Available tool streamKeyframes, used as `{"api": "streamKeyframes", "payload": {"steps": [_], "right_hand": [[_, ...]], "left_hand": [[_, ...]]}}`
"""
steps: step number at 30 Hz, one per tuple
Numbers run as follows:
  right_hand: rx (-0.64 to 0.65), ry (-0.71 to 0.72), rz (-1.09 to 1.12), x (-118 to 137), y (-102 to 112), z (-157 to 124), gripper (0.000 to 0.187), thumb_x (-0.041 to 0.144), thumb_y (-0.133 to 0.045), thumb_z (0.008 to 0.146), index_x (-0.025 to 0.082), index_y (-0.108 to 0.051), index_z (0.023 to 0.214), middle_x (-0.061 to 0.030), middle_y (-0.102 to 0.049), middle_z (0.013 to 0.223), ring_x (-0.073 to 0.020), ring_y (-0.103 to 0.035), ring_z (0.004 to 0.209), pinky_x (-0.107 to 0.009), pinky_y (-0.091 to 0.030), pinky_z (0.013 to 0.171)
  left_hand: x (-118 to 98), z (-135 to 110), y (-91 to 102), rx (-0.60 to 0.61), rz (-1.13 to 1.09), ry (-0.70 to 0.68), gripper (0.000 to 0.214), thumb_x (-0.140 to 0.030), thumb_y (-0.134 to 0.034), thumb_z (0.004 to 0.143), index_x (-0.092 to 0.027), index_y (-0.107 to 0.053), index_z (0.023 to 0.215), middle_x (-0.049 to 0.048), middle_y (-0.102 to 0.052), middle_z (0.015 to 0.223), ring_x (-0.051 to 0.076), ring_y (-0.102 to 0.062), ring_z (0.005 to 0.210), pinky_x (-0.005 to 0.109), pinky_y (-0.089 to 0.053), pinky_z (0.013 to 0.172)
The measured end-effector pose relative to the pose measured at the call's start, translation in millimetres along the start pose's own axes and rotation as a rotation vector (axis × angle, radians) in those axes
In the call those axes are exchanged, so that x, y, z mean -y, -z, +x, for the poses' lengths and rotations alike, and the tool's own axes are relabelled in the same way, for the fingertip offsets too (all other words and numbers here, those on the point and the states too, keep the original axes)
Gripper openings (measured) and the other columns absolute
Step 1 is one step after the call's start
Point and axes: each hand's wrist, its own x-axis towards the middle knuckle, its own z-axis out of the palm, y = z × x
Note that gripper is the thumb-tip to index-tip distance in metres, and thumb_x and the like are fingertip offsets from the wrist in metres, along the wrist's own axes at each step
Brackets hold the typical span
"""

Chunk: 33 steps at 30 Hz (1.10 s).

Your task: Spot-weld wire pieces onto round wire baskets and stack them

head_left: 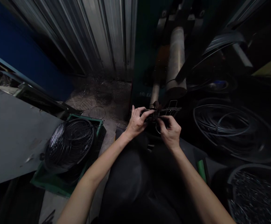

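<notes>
A wire rack [172, 109], made of thin bent metal rods, is held up in front of me just below the machine's rollers. My left hand [137, 122] grips its left side, thumb and fingers closed about the wires. On the near side my right hand [170, 130] is closed in a pinch beside a small curved wire that hangs below the rack. Whether the pinch holds this wire or the rack's edge is hard to see in the dim light. The machine's lower metal rod [155, 91] ends close behind the rack.
A thick metal cylinder [176, 62] juts from the dark machine above. On the left, a green crate [100, 124] holds coiled wire rings [70, 143] beside a grey panel [16, 133]. To the right are a basin of wire hoops [221, 121] and a bucket of small metal pieces [256, 196].
</notes>
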Motion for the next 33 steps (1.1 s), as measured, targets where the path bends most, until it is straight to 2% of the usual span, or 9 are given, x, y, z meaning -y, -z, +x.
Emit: {"api": "streamKeyframes", "payload": {"steps": [13,28,33], "right_hand": [[-0.031,0.042,0.015,-0.6,-0.7,0.1,0.017,0.035,-0.053,0.088,0.019,-0.059,0.086,-0.003,-0.064,0.08,-0.0158,-0.06,0.072,-0.03,-0.049,0.068],[-0.119,0.107,-0.134,4.2,-6.3,-4.8,0.02,0.035,-0.048,0.091,0.02,-0.057,0.084,-0.0048,-0.062,0.078,-0.0172,-0.06,0.072,-0.03,-0.049,0.067],[-0.155,0.163,-0.154,6.4,-8.6,-5.2,0.019,0.032,-0.046,0.092,0.019,-0.056,0.083,-0.0055,-0.062,0.077,-0.0171,-0.059,0.071,-0.029,-0.048,0.067]], "left_hand": [[0.7,0.8,0.9,-0.001,0.091,-0.008,0.052,-0.012,-0.055,0.079,-0.027,-0.047,0.128,0.0068,-0.044,0.119,0.022,-0.047,0.113,0.062,-0.02,0.111],[-21.1,-5.3,1.4,-0.057,0.114,0.104,0.057,-0.006,-0.051,0.076,-0.026,-0.046,0.129,0.0079,-0.046,0.119,0.023,-0.046,0.114,0.058,-0.023,0.11],[-21.9,-5.2,1.9,-0.05,0.128,0.095,0.059,-0.005,-0.051,0.074,-0.026,-0.044,0.13,0.0075,-0.045,0.119,0.023,-0.046,0.114,0.059,-0.024,0.11]]}}
